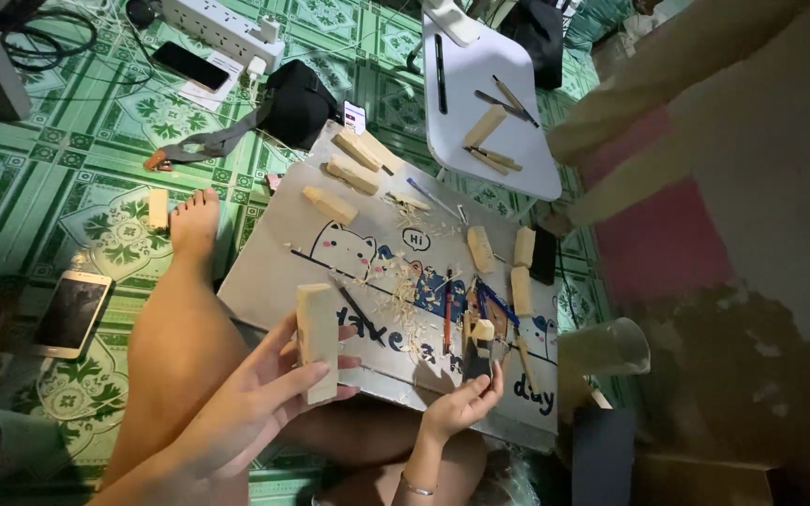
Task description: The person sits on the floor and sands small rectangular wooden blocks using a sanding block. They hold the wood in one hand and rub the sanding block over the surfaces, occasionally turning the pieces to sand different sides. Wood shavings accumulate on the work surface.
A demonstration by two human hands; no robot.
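Observation:
My left hand (pixel 255 398) holds a pale rectangular wood block (pixel 317 339) upright above my thigh, fingers wrapped around its lower half. My right hand (pixel 461 405) grips a dark-handled carving tool (pixel 480 354) with a small pale wood piece at its top. Both hands hover over the near edge of a low white lap table (pixel 274 272) printed with a cartoon cat. Wood shavings (pixel 405 300) are scattered across its middle. Several more wood blocks (pixel 353 173) lie on it, along with a red pencil (pixel 447 309) and blue-handled tools (pixel 494 305).
A second white tray table (pixel 517 155) with wood sticks and pens stands behind. On the green tiled floor lie a phone (pixel 72 314), another phone (pixel 189 66), a power strip (pixel 222 28), a black bag (pixel 297 103), a loose block (pixel 157 208). A clear cup (pixel 607 347) sits right.

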